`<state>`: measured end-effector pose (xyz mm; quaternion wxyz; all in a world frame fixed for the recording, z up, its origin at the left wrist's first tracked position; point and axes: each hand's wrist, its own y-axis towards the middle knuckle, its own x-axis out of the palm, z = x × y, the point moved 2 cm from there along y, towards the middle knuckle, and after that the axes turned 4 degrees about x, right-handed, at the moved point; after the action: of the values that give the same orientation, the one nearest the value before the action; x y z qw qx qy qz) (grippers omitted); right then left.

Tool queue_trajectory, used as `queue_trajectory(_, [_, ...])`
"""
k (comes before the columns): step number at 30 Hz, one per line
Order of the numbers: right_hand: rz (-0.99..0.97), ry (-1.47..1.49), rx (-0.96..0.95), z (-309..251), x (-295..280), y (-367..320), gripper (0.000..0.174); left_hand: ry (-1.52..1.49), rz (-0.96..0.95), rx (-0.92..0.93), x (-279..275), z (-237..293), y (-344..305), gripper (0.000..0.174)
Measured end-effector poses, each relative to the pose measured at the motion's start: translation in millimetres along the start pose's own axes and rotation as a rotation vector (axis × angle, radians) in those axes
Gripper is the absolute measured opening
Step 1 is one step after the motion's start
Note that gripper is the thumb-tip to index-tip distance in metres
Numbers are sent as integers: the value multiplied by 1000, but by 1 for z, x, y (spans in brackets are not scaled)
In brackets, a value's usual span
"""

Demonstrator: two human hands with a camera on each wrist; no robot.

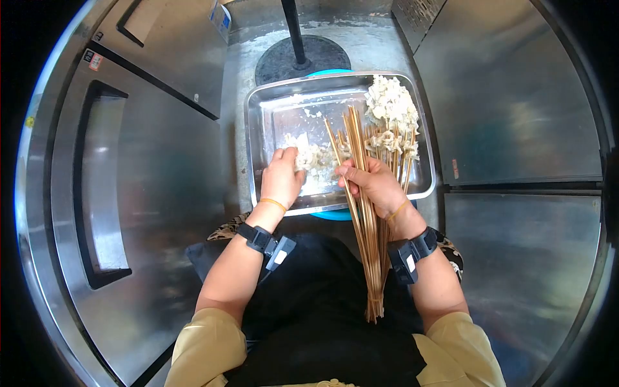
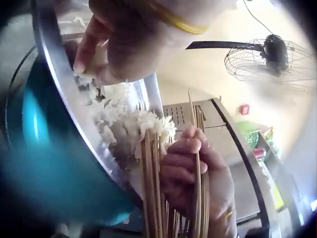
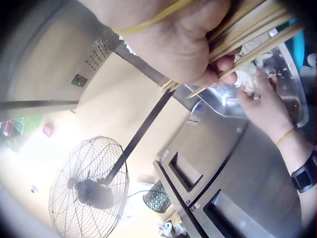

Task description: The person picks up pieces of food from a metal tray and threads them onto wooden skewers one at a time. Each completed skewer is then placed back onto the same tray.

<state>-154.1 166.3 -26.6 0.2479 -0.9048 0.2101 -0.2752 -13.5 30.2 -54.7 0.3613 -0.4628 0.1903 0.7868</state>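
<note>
My right hand grips a thick bundle of bamboo skewers, with one skewer standing apart from the rest at the thumb and fingertips. To its left, my left hand reaches into a loose heap of white, ruffled food pieces in the steel tray. In the left wrist view, the bent fingers and thumb touch the heap; I cannot tell whether a piece is pinched between them. Along the tray's right side lie skewers threaded with white pieces, partly hidden behind the right hand.
The tray rests over a blue-green tub, close before the person's lap. Steel cabinets stand on the left, with more steel units on the right. Behind the tray is a fan's round black base.
</note>
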Motion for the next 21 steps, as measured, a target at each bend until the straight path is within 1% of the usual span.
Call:
queue_trajectory(1, [10,-4,3,-1,0,-1,9,-37,23,19,1,-3,6,42])
queue_trajectory(2, [20,-6,7,-2,1,-1,9,-86,47,-4,-4,-2,11,32])
queue_trajectory(5, [13,-8,2,-2,1,-1,9,-256,6,-42,-15,-3,22,28])
queue_trajectory(6, [17,-15,6,-1,2,-1,9,-266,-1,-50,-19,-4,25,25])
queue_trajectory(9, [30,-36,16,-1,2,0,9,-315,-89,-67,-28,-7,30,24])
queue_trajectory(13, [34,-42,22,0,3,1,9,-261,-58,-43,-33,-10,33,19])
queue_trajectory(16, [46,-37,33,0,5,1,8,28,8,110,-40,-5,32,18])
queue_trajectory(19, [34,-34,20,1,6,3,8,-40,88,157,-37,0,34,19])
queue_trajectory(21, [24,-33,13,0,6,2,8,-109,31,168,-31,4,34,20])
